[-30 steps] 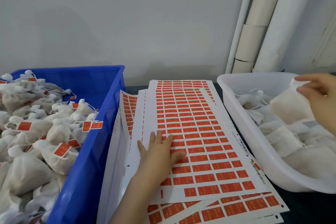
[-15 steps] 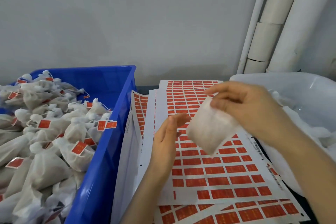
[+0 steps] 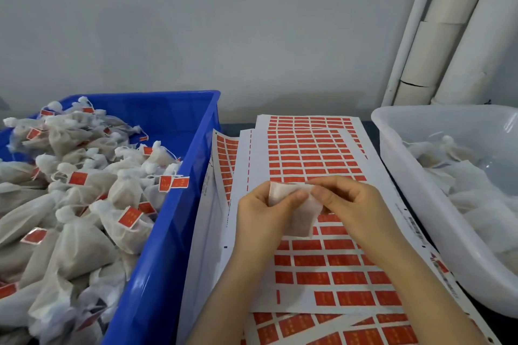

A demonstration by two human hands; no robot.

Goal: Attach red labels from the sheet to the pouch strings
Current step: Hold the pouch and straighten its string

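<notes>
A person's two bare hands meet over the middle of a dark table (image 3: 508,329), holding one small white pouch (image 3: 301,216) just above a sheet of red labels (image 3: 314,154). The left hand (image 3: 263,218) pinches the pouch's upper left corner, its fingers (image 3: 297,195) curled round the fabric. The right hand (image 3: 351,204) pinches the upper edge just beside it with narrowed fingers (image 3: 322,193). The pouch hangs tilted: its long axis runs from the gripped top edge, which faces the wall, down to a free corner that points towards the person and a little to the right. Its string cannot be made out. The label sheet lies flat with its long axis running away from the person. It rests on more sheets of the same kind, which fan out at its left and near edges. Several label spaces in its near rows are bare. To the left stands a blue crate (image 3: 171,218) heaped with tied pouches (image 3: 84,193), many with a red label on the string. To the right stands a white plastic tub (image 3: 403,176) holding plain pouches (image 3: 476,204) with no labels showing. Behind is a grey wall (image 3: 224,22), with white pipes (image 3: 462,22) rising in the right corner.
</notes>
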